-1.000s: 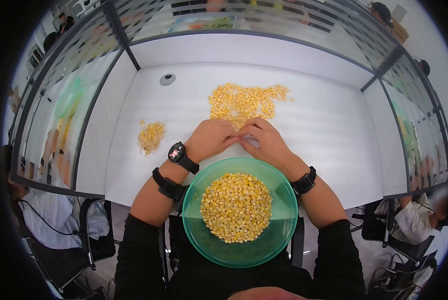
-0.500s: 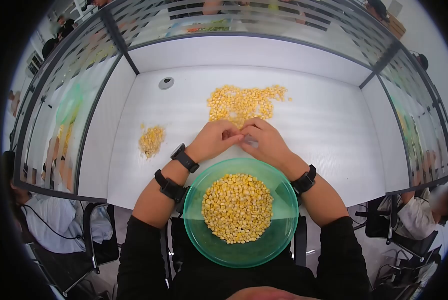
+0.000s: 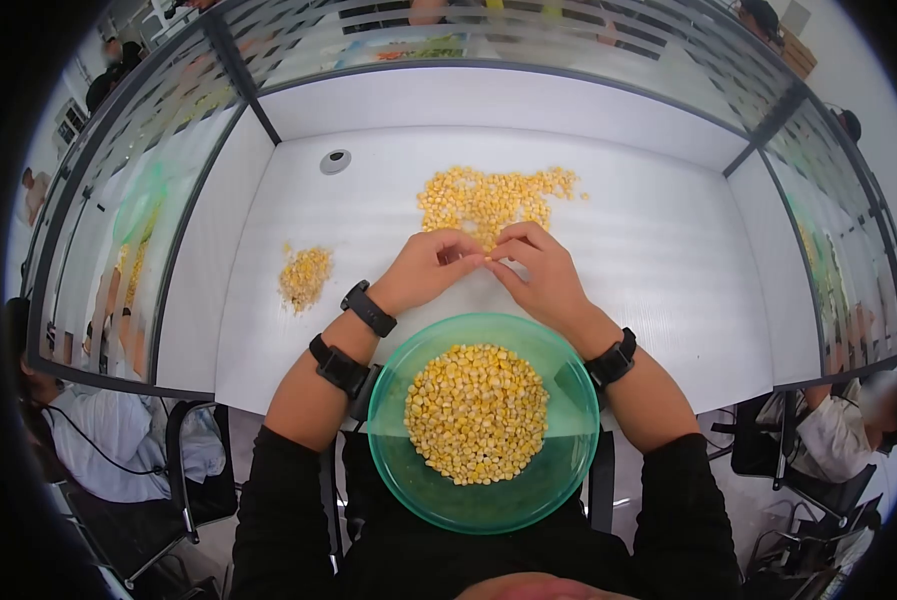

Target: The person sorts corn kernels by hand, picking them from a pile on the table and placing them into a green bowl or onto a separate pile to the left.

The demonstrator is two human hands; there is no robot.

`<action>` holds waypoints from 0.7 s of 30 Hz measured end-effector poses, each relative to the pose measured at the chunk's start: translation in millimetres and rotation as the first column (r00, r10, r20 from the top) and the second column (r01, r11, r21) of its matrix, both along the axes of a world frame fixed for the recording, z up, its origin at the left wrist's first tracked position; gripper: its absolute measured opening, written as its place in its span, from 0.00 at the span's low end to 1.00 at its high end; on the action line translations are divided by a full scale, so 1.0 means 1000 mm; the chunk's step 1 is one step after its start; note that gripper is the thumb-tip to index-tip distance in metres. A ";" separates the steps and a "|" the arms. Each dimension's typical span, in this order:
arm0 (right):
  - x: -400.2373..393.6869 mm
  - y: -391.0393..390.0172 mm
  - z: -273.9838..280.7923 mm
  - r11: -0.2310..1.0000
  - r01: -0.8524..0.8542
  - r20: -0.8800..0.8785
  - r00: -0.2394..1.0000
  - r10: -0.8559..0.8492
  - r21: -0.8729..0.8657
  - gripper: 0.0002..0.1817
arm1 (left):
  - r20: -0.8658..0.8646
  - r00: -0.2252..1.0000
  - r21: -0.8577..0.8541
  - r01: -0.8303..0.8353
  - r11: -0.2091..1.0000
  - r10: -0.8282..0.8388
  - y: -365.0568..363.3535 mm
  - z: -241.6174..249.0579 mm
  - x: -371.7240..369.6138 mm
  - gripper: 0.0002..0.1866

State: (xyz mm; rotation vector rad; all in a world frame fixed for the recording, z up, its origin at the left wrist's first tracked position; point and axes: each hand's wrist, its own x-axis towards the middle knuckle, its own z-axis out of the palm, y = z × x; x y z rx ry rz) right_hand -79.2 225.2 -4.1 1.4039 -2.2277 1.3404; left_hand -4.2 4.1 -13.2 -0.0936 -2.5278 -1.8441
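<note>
My left hand [image 3: 426, 269] and my right hand [image 3: 542, 277] meet over the desk, thumbs and forefingers pinched together at the tips. A small yellow corn kernel shows between the touching fingertips, partly hidden by them. Just beyond my fingers, a spread of loose corn kernels [image 3: 483, 198] lies on the white desk, its near edge close to my fingertips. Below my wrists, a green see-through bowl [image 3: 475, 517] rests at my lap against the desk's front edge. Many yellow corn kernels [image 3: 475, 415] fill its middle.
A smaller heap of corn bits, paler and with dark specks [image 3: 305, 278], lies on the desk's left side. Behind it is a round grey cable grommet [image 3: 335, 161]. White partitions with striped glass [image 3: 508, 95] enclose the desk on three sides. Other people sit beyond them.
Both hands have shifted slightly, and the right hand's fingers have risen and opened out a little, so the kernel at the fingertips now shows. The bowl and heaps stay in place.
</note>
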 end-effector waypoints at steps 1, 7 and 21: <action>0.000 0.000 0.001 1.000 0.005 -0.001 1.000 -0.005 0.003 0.06 | 0.003 1.000 -0.028 0.008 1.000 -0.008 0.000 0.003 0.000 0.08; 0.001 0.001 -0.002 0.999 -0.023 0.044 0.999 0.022 0.026 0.06 | -0.099 0.995 -0.127 -0.009 0.992 -0.004 0.004 0.009 0.004 0.06; -0.006 0.006 -0.003 0.991 -0.133 0.218 0.967 0.130 -0.003 0.04 | -0.491 0.841 -0.649 -0.180 0.739 -0.227 0.004 0.010 0.007 0.04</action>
